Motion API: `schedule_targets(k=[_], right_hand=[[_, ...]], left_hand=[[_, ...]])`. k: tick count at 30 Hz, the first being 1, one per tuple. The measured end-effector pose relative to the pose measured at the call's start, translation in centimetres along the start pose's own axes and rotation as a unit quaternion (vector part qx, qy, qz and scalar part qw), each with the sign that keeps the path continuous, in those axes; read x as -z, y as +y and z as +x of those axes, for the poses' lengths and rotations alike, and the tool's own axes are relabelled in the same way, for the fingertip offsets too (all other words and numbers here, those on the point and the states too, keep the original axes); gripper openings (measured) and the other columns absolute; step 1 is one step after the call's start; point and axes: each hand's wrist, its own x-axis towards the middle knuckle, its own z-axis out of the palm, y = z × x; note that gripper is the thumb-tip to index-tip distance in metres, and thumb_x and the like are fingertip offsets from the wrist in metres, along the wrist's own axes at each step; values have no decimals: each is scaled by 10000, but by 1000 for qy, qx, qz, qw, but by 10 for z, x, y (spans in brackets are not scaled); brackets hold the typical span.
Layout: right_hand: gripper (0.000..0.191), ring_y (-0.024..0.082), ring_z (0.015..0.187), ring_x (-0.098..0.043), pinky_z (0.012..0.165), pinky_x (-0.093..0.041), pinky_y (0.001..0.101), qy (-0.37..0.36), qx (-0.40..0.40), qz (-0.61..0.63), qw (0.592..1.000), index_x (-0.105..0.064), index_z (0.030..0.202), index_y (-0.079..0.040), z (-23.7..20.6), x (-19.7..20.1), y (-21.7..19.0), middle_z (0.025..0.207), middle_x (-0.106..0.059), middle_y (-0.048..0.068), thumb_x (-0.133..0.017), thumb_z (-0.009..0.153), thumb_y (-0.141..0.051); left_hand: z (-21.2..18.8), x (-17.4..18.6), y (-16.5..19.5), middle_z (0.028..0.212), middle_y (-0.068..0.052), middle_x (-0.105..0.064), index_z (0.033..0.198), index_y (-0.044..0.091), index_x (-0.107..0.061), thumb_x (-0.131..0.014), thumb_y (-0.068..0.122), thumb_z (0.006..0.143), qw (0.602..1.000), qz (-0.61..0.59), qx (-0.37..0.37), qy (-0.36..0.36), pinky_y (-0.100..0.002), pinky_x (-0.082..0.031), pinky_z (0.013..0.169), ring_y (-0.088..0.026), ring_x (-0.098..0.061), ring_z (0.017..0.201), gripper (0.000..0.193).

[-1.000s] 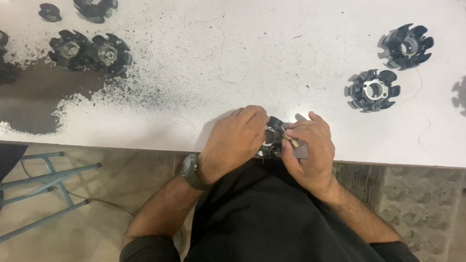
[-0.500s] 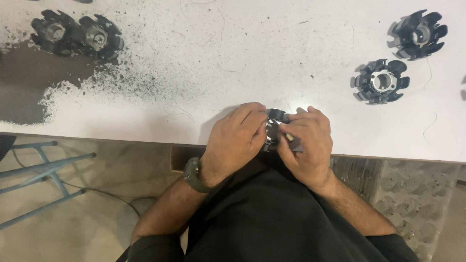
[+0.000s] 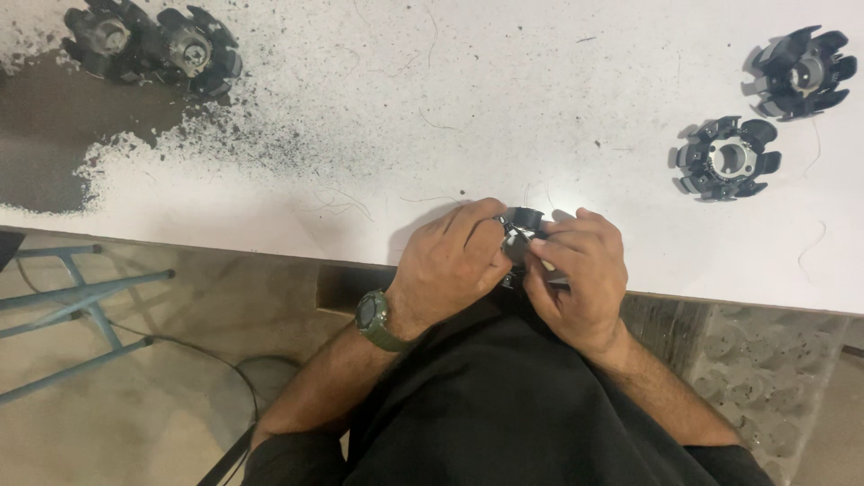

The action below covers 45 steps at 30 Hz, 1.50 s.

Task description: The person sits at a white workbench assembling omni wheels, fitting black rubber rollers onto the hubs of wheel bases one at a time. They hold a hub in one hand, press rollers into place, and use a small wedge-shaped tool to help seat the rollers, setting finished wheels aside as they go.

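At the white table's [image 3: 540, 108] near edge, left hand [image 3: 450, 265] and right hand [image 3: 580, 274] both pinch one small black toothed ring part [image 3: 520, 222], fingers curled tight.

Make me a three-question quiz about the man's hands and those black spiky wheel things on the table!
1. Where are the hands?
A. at the table's near edge
B. by the dark patch
C. under the table

2. How many black toothed rings lie on the table's right side?
A. none
B. two
C. five

3. What is the left hand doing?
A. lying flat and empty
B. gripping a black toothed part together with the right hand
C. pointing

Answers:
1 A, both hands meet at the white table edge.
2 B, the nearer ring and farther ring.
3 B, left hand and right hand close on the held part.
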Motion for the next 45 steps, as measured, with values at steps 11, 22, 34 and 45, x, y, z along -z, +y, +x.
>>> schedule_targets(k=[11, 22, 34, 45], right_hand=[[387, 304, 1081, -663, 1020, -517, 499, -5, 18, -30, 999, -633, 1090, -77, 11, 2, -8, 1011, -665, 82, -826, 786, 64], [320, 213, 1108, -668, 1184, -462, 457, 207, -82, 101, 970, -488, 1310, -49, -29, 47, 50, 1149, -620, 97, -671, 1051, -9], [214, 156, 1010, -603, 959, -534, 315, 446, -186, 215, 848, -479, 1276, -29, -68, 111, 116, 1144, -549, 77, -643, 1148, -81], [219, 208, 1050, -668, 1030, -552, 375, 487, -216, 240, 812, -508, 1274, -45, -75, 115, 118, 1108, -618, 121, -612, 1082, -68]], left_hand=[[-3, -4, 0, 1134, -120, -670, 977, 40, -569, -764, 131, 884, 1000, -1, 9, -3, -349, -607, 758, -258, -718, 958, 234], [34, 20, 38, 1415, -218, -440, 1398, 23, -495, -791, 516, 789, 995, -8, -13, -97, -519, -457, 967, -375, -502, 1231, 837], [171, -108, 83, 1402, -206, -464, 1449, 67, -441, -820, 501, 798, 975, -19, -146, -166, -498, -453, 969, -356, -500, 1235, 869], [212, -152, 72, 1431, -162, -450, 1483, 127, -434, -854, 434, 781, 981, -53, -140, -125, -453, -523, 906, -333, -564, 1194, 874]])
